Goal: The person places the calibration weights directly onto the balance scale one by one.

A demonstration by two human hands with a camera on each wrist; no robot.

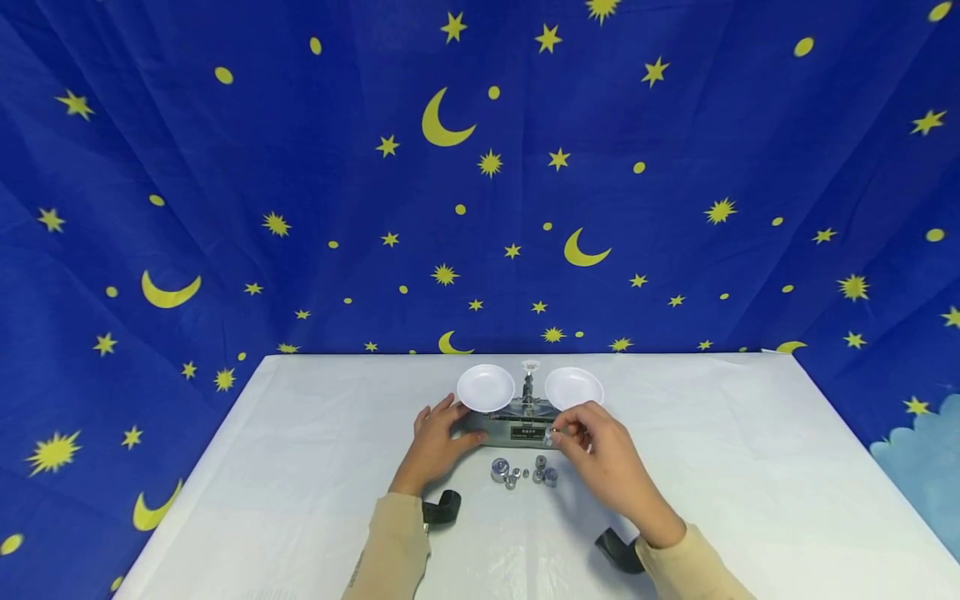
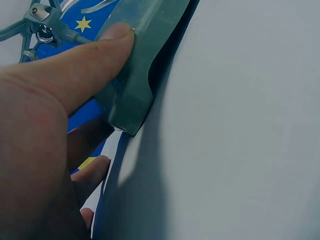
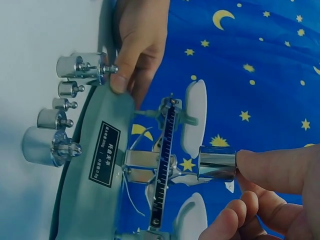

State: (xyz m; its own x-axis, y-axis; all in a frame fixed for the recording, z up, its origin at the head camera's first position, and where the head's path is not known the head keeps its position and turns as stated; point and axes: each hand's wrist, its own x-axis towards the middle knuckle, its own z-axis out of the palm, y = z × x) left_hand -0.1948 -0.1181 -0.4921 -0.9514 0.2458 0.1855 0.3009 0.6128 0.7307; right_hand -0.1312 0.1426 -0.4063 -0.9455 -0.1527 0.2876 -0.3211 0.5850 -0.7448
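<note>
A grey-green balance scale [image 1: 495, 430] with two white pans stands near the back of the table. My left hand [image 1: 437, 442] holds the left end of its base. In the left wrist view the thumb [image 2: 112, 45] presses the front face while other fingers reach behind. Thumb and fingertips of my right hand [image 1: 600, 446] pinch a shiny cylindrical metal weight [image 3: 216, 163], raised before the right part of the scale. Neither the left pan [image 1: 486, 388] nor the right pan [image 1: 564, 387] bears anything. Several knobbed metal weights [image 1: 500, 470] of different sizes stand on the table before the base.
White sheeting covers the table [image 1: 262, 483]. Behind it hangs a blue cloth [image 1: 360, 183] with yellow stars and moons. Black curved pieces [image 1: 447, 507] sit by both wrists. A dark label [image 3: 104, 154] marks the scale's front.
</note>
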